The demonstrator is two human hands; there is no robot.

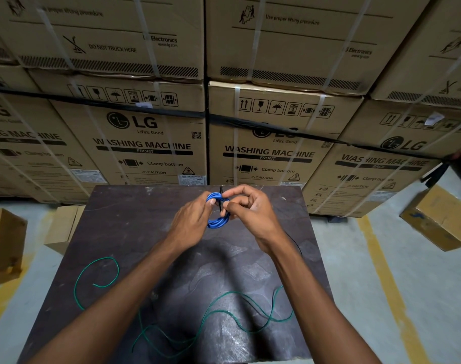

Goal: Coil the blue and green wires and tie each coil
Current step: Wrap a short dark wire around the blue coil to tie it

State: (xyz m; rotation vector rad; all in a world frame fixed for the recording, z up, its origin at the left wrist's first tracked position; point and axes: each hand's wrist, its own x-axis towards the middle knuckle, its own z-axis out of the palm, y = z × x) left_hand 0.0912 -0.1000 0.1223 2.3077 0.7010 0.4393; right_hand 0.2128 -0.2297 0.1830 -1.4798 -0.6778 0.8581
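Observation:
The blue wire [216,222] is wound into a small coil, held up over the far half of the dark table [124,222]. My left hand [191,221] grips the coil's left side. My right hand [247,208] pinches a thin black tie [220,197] that crosses the coil's top and sticks up above it. The green wire [224,306] lies loose and uncoiled across the near part of the table, its free end curling at the left. Another thin black tie [295,243] lies on the table beside my right wrist.
Stacked cardboard washing machine boxes [150,143] form a wall right behind the table. Smaller cardboard boxes stand on the floor at the left [3,240] and right [437,219]. Yellow lines [382,274] mark the concrete floor.

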